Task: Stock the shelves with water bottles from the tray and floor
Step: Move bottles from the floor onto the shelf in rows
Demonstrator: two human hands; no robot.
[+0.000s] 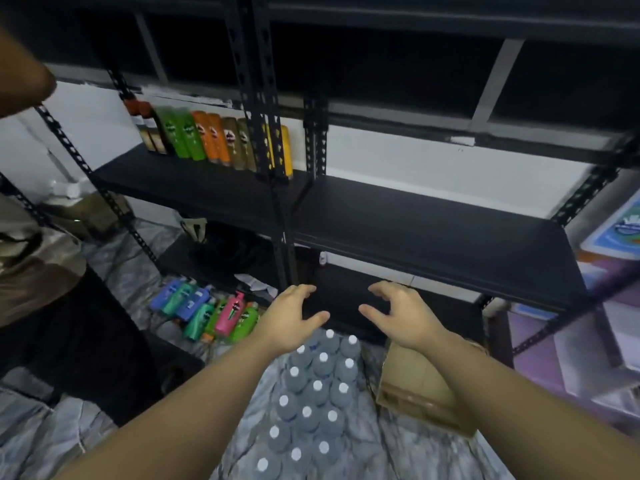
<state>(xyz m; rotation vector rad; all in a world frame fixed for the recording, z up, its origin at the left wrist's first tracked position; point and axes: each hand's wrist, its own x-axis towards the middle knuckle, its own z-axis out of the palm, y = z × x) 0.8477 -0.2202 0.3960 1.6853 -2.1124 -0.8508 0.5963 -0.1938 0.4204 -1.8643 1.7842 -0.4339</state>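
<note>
We are looking down at a pack of water bottles (313,393) standing upright on the marbled grey floor (398,455), white round caps facing us, clear bodies showing greyish, lined up in three tight rows running away from us toward the black metal shelf unit (433,226); labels are too blurred to read. We are holding our left hand (289,318) just above the far end of the pack, fingers loosely curved and spread, gripping nothing. Our right hand (403,315) is hovering just right of that same far end, fingers bent in a loose claw, thumb out toward the left hand, also holding nothing. The two hands are facing each other with a gap between them, not touching any bottle as far as we are seeing. A brown cardboard box (419,393) is sitting just right of the pack, partly under our right forearm. Left of the pack, colourful pump bottles (207,313) are lying clustered on the floor. Well beyond the pack, on the left shelf board, shampoo bottles (207,138) in green, orange, brown and yellow are standing in a row. The shelf board straight beyond the pack is showing only its bare black surface.
</note>
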